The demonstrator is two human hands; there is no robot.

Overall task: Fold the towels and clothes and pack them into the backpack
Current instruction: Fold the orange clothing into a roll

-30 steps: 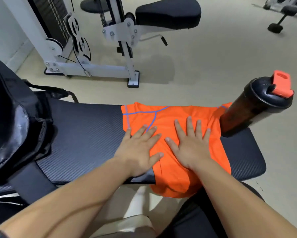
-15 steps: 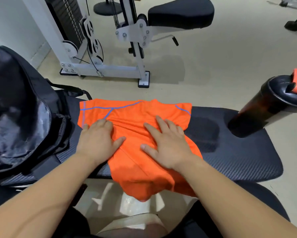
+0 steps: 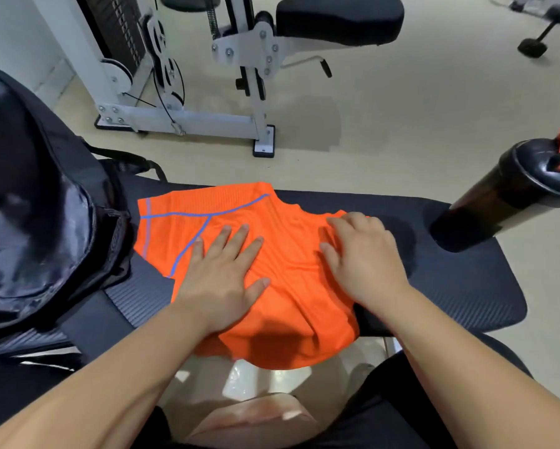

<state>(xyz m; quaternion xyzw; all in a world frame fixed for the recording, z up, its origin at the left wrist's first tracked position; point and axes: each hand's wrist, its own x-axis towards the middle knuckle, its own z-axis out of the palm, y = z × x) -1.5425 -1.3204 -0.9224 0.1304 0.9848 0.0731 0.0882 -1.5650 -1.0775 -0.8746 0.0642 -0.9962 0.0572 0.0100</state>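
An orange garment (image 3: 281,286) with blue seams lies on the black padded bench (image 3: 460,286), its near part hanging over the front edge. My left hand (image 3: 223,270) presses flat on the garment's left half, fingers spread. My right hand (image 3: 362,264) sits at the garment's right edge with fingers curled over bunched fabric. The black backpack (image 3: 39,215) stands at the left end of the bench, almost touching the garment's left side.
A dark shaker bottle (image 3: 498,202) with an orange cap stands on the bench's right end. A white weight machine (image 3: 181,102) with a black seat pad (image 3: 340,17) stands on the beige floor beyond the bench.
The garment has slid left along the bench, away from the bottle and toward the backpack. My right hand has gone from lying flat to curling over the garment's right edge.
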